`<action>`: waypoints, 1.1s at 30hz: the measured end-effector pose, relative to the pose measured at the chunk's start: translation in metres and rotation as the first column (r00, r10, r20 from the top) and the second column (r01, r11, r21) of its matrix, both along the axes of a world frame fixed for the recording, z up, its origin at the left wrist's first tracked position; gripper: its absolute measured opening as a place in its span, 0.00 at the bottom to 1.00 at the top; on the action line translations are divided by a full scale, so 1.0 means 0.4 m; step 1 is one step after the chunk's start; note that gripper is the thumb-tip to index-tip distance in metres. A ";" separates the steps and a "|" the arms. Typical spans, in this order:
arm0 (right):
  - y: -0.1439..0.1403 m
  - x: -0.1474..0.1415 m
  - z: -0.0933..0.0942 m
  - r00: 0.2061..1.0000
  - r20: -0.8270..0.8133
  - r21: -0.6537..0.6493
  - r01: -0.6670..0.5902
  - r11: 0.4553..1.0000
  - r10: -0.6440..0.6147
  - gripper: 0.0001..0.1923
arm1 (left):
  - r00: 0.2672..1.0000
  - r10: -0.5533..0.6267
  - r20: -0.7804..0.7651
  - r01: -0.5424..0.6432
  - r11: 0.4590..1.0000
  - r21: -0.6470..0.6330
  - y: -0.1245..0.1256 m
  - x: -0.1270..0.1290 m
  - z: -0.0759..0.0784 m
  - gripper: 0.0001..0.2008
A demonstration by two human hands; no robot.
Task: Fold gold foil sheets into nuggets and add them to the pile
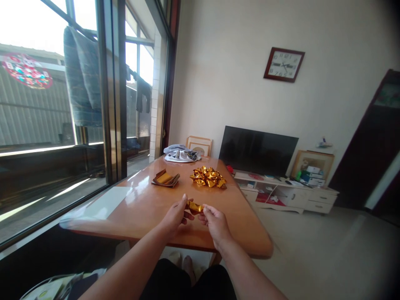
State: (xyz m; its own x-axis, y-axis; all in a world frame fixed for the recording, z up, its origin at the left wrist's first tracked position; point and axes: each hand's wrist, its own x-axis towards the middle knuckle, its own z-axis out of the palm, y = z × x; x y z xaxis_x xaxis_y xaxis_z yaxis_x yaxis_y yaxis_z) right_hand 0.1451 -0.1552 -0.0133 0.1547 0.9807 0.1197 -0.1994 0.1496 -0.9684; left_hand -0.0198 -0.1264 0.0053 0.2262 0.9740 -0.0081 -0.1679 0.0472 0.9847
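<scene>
Pinching a small crumpled piece of shiny gold foil paper (195, 206) between them, the left hand (176, 217) and right hand (216, 223) close their fingers on it above the glossy orange-brown wooden tabletop (140, 204), near a pile of folded gold foil pieces (208, 177).

We cannot read the folds of the gold foil piece (195, 206): the fingers of the left hand (176, 216) and right hand (216, 223) cover both its ends. Both forearms run off the bottom edge. The clock (283, 64) numerals are too small to read. The gold pile (208, 177) blurs into one mass.
</scene>
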 end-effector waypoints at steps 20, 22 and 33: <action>0.180 0.004 -0.069 0.999 -0.047 -0.040 0.016 0.999 -0.018 0.25 | 0.997 0.035 -0.074 -0.029 0.996 0.081 0.175 0.021 -0.032 0.26; 0.191 0.006 -0.069 0.998 -0.044 -0.041 0.032 0.999 -0.033 0.23 | 0.995 0.037 -0.094 -0.028 0.995 0.097 0.193 0.028 -0.037 0.25; 0.261 0.035 -0.042 1.000 0.008 -0.057 0.016 0.998 -0.016 0.22 | 0.981 0.019 -0.195 0.011 0.988 0.152 0.288 0.058 -0.053 0.25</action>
